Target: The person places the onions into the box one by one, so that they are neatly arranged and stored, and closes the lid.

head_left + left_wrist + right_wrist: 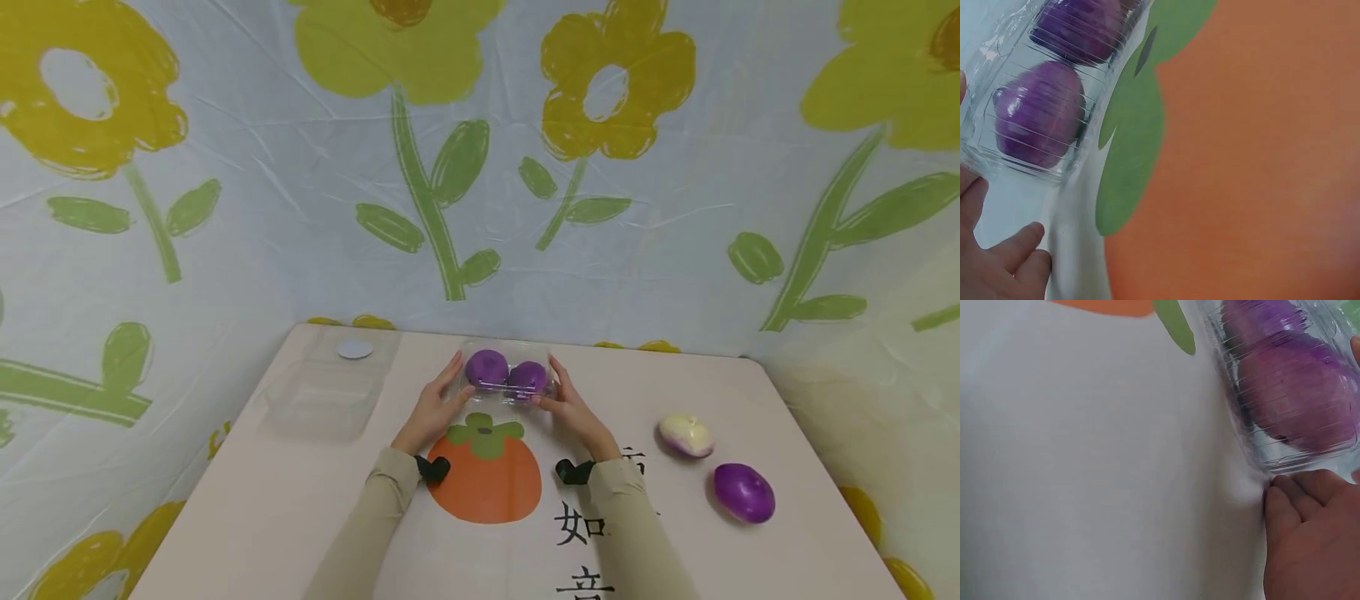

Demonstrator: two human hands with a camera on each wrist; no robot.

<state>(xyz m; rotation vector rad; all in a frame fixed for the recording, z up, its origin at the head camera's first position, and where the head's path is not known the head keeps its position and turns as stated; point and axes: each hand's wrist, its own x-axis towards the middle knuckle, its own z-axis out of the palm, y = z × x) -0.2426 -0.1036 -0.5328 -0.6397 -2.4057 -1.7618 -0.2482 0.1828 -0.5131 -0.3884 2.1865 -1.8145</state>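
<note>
As seen from the head camera, progress: two purple onions packed in the box (507, 377), just beyond the persimmon print (486, 477).
Left: two onions (742, 492) loose, right of the print.
Grip: left hand (435, 406) and right hand (570, 407) clasping the box ends, fingers lightly curled.
Wrist views only: box ribs (1054, 112), fingertips (1297, 500) at its base.
Head only: spare box (324, 402), left of the print.

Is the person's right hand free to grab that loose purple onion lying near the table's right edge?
Probably not at once: the right hand and left hand both hold the clear box. The purple onion lies in the open, with only bare table between.
</note>
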